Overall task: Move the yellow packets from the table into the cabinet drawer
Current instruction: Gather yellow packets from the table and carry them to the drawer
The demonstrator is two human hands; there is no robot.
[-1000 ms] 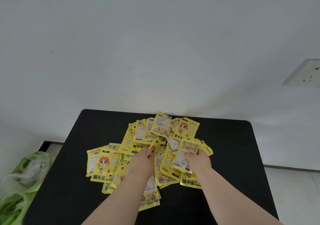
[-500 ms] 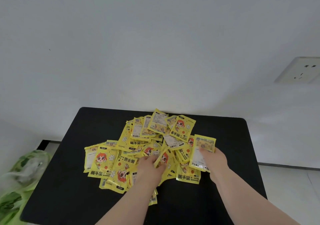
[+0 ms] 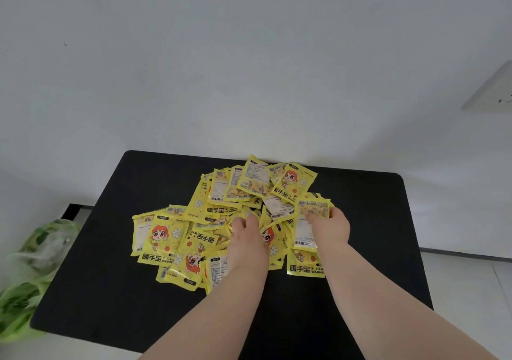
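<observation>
We see the yellow packets (image 3: 219, 210) heaped mid-desk (image 3: 110, 290). Our right hand (image 3: 331, 228) pinches 1 packet (image 3: 306, 231) by its top at the heap's right side. Our left hand (image 3: 248, 238) digs into the heap, and we cannot tell its grip.

My left grip (image 3: 247, 235) buries its fingertips among the yellow packets (image 3: 166, 235), while a blurred green bag (image 3: 33, 262) and a wall socket (image 3: 494, 89) are cut off at the edges.

About 30 yellow packets (image 3: 163, 238), 2 hands (image 3: 248, 238) (image 3: 331, 228), 1 table (image 3: 124, 290).
</observation>
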